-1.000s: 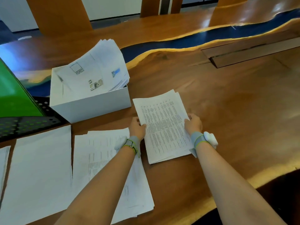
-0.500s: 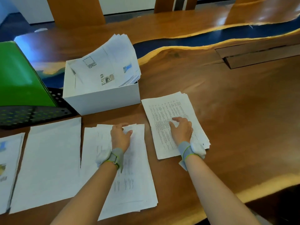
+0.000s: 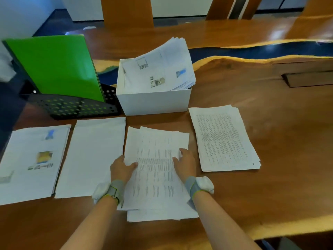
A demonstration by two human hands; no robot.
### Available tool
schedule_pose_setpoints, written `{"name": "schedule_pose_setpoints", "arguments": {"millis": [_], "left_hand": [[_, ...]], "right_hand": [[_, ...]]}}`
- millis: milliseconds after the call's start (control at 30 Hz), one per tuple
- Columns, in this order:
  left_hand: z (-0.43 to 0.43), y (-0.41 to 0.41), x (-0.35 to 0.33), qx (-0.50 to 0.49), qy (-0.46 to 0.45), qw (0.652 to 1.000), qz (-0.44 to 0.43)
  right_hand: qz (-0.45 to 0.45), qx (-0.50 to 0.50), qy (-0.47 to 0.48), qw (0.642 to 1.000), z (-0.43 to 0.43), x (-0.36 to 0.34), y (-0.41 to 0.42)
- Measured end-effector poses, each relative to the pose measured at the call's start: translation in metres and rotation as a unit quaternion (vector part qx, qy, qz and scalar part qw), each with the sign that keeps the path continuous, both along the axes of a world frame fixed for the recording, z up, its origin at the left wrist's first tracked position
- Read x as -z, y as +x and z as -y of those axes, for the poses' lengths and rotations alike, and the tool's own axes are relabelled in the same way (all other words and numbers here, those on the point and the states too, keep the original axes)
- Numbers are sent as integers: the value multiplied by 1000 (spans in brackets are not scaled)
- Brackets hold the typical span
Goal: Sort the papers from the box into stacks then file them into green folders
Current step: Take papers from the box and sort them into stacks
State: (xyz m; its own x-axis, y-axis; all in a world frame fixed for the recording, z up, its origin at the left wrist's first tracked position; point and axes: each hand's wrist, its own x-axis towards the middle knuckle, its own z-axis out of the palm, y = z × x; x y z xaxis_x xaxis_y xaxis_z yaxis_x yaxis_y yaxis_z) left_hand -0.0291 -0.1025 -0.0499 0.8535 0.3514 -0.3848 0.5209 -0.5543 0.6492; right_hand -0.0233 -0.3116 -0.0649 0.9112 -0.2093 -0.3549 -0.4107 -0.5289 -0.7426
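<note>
A white box (image 3: 153,102) holds a tilted heap of mixed papers (image 3: 158,69). Four stacks lie in a row in front of it: picture sheets (image 3: 34,163), blank sheets (image 3: 91,156), a loose stack of table printouts (image 3: 156,177) and a stack of dense text (image 3: 223,139). My left hand (image 3: 122,169) grips the left edge of the table printouts, thumb on top. My right hand (image 3: 186,163) grips their right edge, fingers curled at the side. A green folder (image 3: 54,65) leans in a black perforated rack (image 3: 75,107) left of the box.
The wooden table (image 3: 270,177) has a blue resin strip (image 3: 252,49) across its far part and a recessed panel (image 3: 306,78) at the far right. Its near edge runs below my forearms. A chair back (image 3: 126,11) stands beyond the table.
My right hand left the dense text stack and moved left onto the table printouts. My left hand shifted to that stack's left edge. The view swung left, showing the picture stack and the folder.
</note>
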Motion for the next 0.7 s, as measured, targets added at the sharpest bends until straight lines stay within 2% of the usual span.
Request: {"name": "schedule_pose_setpoints", "arguments": {"millis": [133,267,467,633,700], "left_hand": [[-9,-5,-3,-13,-16,1000,18],[-31,-5,-3,-48,-47,997,38],[-67,-7,2,-109,-197,973,47],[-80,-11,4,-91,-295,951,29],[-80,-11,4,-77,-289,954,30]], "right_hand": [[0,-28,21,999,-12,-2,-2],[3,88,98,991,-21,-8,-7],[8,210,140,968,-30,-14,-15],[-20,177,237,955,-31,-18,-17],[-20,167,238,957,-29,-19,-18]]}}
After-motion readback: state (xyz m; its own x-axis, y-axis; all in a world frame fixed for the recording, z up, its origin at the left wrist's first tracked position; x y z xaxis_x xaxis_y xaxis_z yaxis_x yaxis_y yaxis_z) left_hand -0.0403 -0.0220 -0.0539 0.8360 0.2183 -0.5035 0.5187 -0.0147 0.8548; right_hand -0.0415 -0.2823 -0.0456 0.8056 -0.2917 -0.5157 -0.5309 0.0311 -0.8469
